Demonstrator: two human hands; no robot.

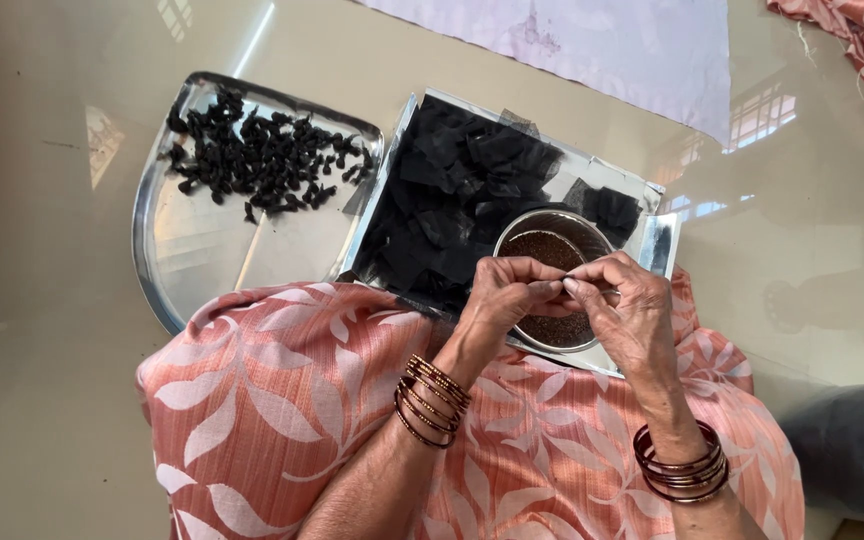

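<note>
Fingertips of the left hand [508, 290] and right hand [624, 305] meet in a narrow pinch over a round steel bowl [582, 232] of dark brown grains; something small sits between them, too small to tell what. The bowl rests on a square tray [652, 195] heaped with black cloth squares [452, 200], which looks like stock not yet used. To the left, a rounded steel plate [192, 260] carries a pile of small black twisted bundles [262, 155], seemingly finished pieces, roughly a third of the plate covered. No labels show; a pale sheet [602, 45] lies beyond, a dark bag [852, 450] at right.
</note>
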